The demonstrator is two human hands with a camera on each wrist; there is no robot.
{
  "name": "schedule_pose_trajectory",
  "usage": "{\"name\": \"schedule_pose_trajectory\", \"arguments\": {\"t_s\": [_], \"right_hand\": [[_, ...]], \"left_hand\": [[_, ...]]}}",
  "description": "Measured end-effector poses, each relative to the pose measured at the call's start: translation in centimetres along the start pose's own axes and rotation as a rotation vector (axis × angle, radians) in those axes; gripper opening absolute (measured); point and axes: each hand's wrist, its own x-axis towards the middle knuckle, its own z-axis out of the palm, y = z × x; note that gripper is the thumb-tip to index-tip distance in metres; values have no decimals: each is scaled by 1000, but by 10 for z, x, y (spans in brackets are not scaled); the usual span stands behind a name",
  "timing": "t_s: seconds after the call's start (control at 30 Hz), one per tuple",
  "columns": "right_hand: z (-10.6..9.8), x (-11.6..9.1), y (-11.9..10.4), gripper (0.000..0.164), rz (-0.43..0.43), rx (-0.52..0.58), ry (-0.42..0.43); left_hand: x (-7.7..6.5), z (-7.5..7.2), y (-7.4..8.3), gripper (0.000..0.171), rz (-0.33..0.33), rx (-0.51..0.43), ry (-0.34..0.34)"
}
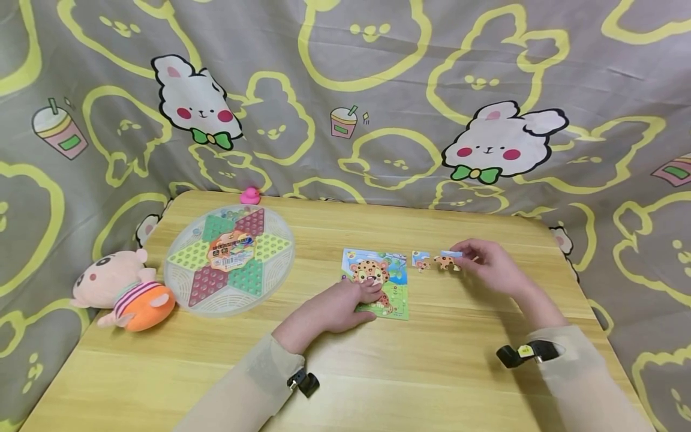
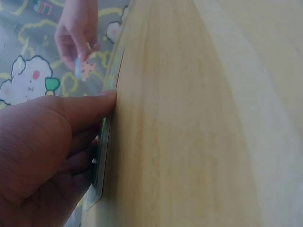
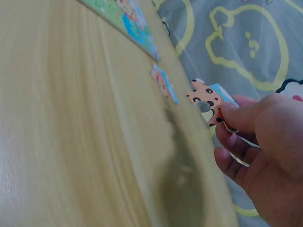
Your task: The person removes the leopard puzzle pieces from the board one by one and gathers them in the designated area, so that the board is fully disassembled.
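A small picture puzzle with a spotted cartoon leopard [image 1: 398, 294] lies flat near the table's middle. My left hand [image 1: 345, 305] rests on its lower left part, hiding some of the picture. In the left wrist view the thumb [image 2: 90, 109] reaches straight to the puzzle's edge. To the right, my right hand [image 1: 488, 267] pinches a spotted puzzle piece [image 3: 204, 97] between thumb and fingers, held above the table. Between this piece and the puzzle, a second loose piece [image 1: 421, 260] with a blue corner lies on the wood.
A round Chinese checkers board [image 1: 178, 282] takes up the table's left side. Beside it lies a plush toy in orange shorts [image 1: 124, 294]. At the back edge sits a pink rubber duck [image 1: 251, 195]. Patterned grey curtain [image 1: 378, 174] hangs behind the wooden table [image 1: 421, 384].
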Motion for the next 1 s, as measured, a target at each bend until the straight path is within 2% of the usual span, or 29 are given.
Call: {"name": "schedule_pose_trajectory", "arguments": {"t_s": [0.2, 0.4, 0.57, 1.0], "right_hand": [[4, 4, 15, 18, 69, -60, -8], [7, 7, 24, 21, 99, -125, 2], [10, 10, 25, 21, 98, -190, 36], [13, 9, 28, 21, 109, -220, 39]], "left_hand": [[0, 1, 0, 54, 1, -8, 6], [1, 3, -1, 53, 13, -8, 12], [1, 2, -1, 54, 14, -1, 14], [1, 4, -3, 54, 21, 9, 19]]}}
